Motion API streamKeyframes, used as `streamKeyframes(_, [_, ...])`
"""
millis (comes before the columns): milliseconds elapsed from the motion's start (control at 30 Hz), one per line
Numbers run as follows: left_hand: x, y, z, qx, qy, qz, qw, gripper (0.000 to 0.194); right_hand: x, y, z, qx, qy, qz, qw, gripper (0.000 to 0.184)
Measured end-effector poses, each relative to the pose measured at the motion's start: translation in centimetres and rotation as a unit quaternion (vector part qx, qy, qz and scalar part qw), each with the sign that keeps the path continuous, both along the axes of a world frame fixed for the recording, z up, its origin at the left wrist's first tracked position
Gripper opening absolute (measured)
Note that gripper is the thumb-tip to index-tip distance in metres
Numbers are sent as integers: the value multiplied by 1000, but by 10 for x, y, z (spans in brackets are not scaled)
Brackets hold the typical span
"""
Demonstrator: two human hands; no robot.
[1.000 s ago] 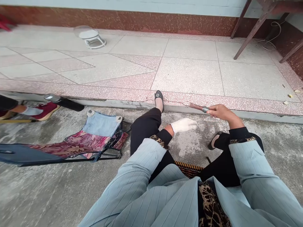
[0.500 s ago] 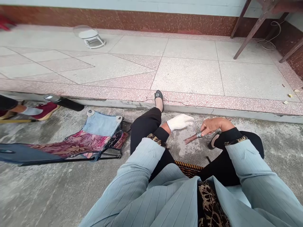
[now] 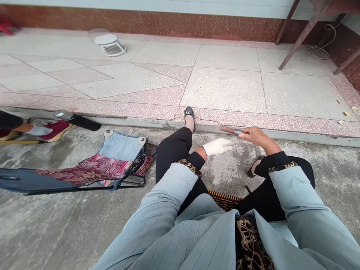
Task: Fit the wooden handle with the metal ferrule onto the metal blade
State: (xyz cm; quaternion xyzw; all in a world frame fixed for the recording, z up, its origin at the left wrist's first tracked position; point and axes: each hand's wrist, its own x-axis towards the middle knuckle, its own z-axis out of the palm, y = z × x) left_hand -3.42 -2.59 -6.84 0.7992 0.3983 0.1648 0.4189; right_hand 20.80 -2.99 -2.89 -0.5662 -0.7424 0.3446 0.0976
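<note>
Bare right hand (image 3: pixel 254 135) holds a short, rough, red-brown stick (image 3: pixel 228 129) with shiny silver-grey wire (image 3: pixel 238 133) wound on it

The right hand is closed around one end of the stick. The thumb and fingers press together right next to the wound wire, so there is hardly any gap between them. The other end of the stick pokes out to the left. In this view, the stick sits in front of the grey side of the low pink-and-white speckled stone step (image 3: pixel 225 90). I cannot tell if it touches the step.

The left hand (image 3: pixel 218 146) wears a white knitted cloth glove. It is near the stick, a bit lower and to the left, and there is a gap between them. Its fingers reach out to the right, close together and a little bent. I cannot tell if the fingertips pinch something thin. Under both hands is the rough grey concrete ground (image 3: pixel 222 170).

One foot, in a flat black shoe (image 3: pixel 189 111), rests up at the edge of the step. To the left is a low folding chair (image 3: pixel 92 167) made of blue cloth and pink flowery cloth.
</note>
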Motion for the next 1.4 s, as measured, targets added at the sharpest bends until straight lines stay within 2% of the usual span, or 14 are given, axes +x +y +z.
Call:
streamKeyframes(167, [-4, 1, 3, -13, 23, 23, 999, 22, -15, -2, -3, 24, -231, 62, 971, 37])
streamKeyframes(300, [8, -9, 1, -30, 29, -8, 999, 22, -29, -9, 1, -98, -306, 147, 936, 36])
streamKeyframes(400, [11, -12, 3, -45, 17, -35, 998, 25, -27, -13, 10, -256, -217, 239, 911, 30])
streamKeyframes(500, [5, -8, 10, -43, -14, -27, 999, 30, -8, -15, 24, -311, 17, 269, 911, 33])
streamKeyframes(600, [2, -6, 15, -49, -39, -23, 998, 40, 16, -12, 34, -149, 230, 85, 958, 43])
streamKeyframes(667, [5, -9, 15, -56, -38, -39, 997, 42, 25, -7, 33, -39, 315, -63, 946, 50])
streamKeyframes(733, [9, -11, 13, -59, -31, -56, 996, 38, 26, -1, 26, -3, 294, -147, 945, 51])
streamKeyframes(833, [2, 4, 15, -54, -19, -41, 998, 33, 18, 8, 11, -3, 84, -169, 982, 44])
streamKeyframes(900, [-12, 25, 20, -45, -16, -11, 999, 32, 11, 11, 3, 17, -70, -129, 989, 39])
streamKeyframes(1000, [-29, 48, 26, -17, 2, 54, 998, 29, 3, 12, -3, 7, -202, -32, 979, 36])
streamKeyframes(1100, [-23, 32, 21, -15, 14, 25, 999, 24, -1, 10, -5, -80, -255, 38, 963, 31])
streamKeyframes(1233, [-1, -6, 16, -29, 16, -47, 998, 21, -4, 3, -3, -237, -187, 142, 943, 35])
streamKeyframes(1333, [0, -9, 22, -18, 14, -73, 997, 21, -6, -4, 4, -345, -49, 234, 908, 40])
streamKeyframes(1400, [-2, -5, 24, -10, 12, -57, 998, 21, -6, -8, 13, -375, 38, 282, 882, 41])
